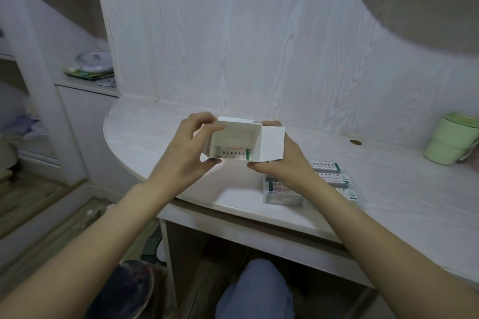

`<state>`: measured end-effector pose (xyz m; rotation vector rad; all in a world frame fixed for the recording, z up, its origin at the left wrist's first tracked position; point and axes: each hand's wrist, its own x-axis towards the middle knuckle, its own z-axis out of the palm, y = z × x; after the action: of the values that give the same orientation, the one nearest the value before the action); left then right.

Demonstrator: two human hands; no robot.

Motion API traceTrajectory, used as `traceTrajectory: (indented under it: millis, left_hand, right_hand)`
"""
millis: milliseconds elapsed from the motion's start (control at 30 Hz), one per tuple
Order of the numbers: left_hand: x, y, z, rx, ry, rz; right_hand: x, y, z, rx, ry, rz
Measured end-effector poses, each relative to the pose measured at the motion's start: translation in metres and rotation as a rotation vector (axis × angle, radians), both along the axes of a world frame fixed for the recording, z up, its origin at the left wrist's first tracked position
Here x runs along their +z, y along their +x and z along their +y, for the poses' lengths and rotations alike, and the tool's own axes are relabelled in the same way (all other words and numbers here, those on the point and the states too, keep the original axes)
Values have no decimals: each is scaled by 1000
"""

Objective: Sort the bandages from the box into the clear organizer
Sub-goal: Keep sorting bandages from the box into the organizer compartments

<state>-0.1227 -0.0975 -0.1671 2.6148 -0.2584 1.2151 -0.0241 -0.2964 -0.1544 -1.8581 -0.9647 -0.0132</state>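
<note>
Bandages (282, 190): several packs already in the clear organizer (269, 195) on the desk (145, 137), nearest the edge. Box (233, 141): lifted above the desk, flap open, left hand (186, 147) and right hand (285, 163) fingers gripping its sides; one pack (232, 154) visible inside. Likely next: draw it out.

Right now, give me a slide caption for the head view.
Both hands, left and right, hold an open white cardboard box above the clear plastic organizer on the pale wood-grain desk.

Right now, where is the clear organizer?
The clear plastic organizer lies on the white desk, right of centre, partly hidden behind the right hand, below the held white box.
</note>
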Motion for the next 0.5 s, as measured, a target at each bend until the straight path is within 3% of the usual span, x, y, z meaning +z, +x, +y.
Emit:
traceTrajectory:
  millis: [100,167,233,333,500]
  left_hand:
    - [3,-2,-11,168,197,-58]
    - [5,-1,-25,163,379,-55]
    - [12,1,-44,120,477,137]
    - [21,12,-60,213,402,399]
    - [38,31,-69,273,373,611]
  right_hand:
    - [0,-2,2,-4,37,-63]
    - [2,-4,5,-14,62,-87]
    - [4,-5,6,-22,90,-83]
    - [4,-7,5,7,88,-62]
    - [5,-8,2,30,110,-108]
